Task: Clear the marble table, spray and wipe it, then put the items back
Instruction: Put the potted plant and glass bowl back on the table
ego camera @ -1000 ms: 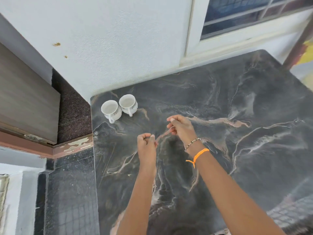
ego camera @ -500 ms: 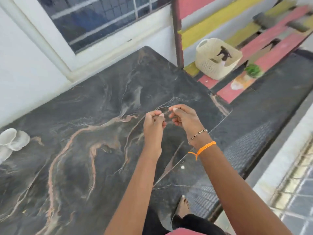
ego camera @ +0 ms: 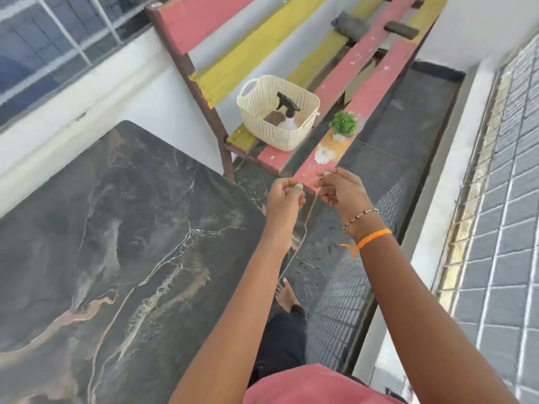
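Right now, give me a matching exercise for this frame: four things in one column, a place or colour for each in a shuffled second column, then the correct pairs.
Column one:
1. spray bottle
2. small green plant
3. orange thread band
4. cream basket

Column two:
A. on the right wrist
B. standing inside the basket
C. on a pink bench slat, right of the basket
D. on the bench seat, beyond the marble table's far corner

Pairs: 1-B, 2-C, 3-A, 4-D
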A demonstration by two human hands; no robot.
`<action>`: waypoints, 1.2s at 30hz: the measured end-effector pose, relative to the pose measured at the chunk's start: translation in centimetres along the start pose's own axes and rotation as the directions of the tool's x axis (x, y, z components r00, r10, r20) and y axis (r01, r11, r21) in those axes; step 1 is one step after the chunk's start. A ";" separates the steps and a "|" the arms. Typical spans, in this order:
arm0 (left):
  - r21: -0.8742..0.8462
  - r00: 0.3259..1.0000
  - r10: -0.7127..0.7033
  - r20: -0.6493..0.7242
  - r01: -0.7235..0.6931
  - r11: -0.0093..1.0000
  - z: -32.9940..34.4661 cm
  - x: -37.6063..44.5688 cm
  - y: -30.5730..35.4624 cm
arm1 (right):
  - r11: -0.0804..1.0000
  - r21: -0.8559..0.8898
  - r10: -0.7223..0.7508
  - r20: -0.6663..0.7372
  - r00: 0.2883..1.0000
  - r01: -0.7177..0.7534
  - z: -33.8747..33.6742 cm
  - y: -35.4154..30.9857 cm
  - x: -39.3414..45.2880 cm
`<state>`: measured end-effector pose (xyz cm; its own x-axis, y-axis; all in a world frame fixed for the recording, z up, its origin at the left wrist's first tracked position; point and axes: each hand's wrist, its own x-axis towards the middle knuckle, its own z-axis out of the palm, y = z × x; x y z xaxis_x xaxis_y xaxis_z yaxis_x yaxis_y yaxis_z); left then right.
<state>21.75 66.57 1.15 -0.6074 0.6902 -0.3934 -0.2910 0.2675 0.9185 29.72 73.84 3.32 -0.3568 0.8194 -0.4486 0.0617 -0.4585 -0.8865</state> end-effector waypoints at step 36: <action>0.493 0.914 -0.336 -0.226 0.405 0.770 29.8 42.8 -5.0 | 0.857 -0.295 0.389 -0.168 0.906 -0.423 -19.6 -1.0 56.8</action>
<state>19.28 114.83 -19.16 -0.6248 0.3889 -0.6771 -0.1053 0.8172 0.5666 27.64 127.62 -23.47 -0.1424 0.6216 -0.7703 0.4783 -0.6381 -0.6034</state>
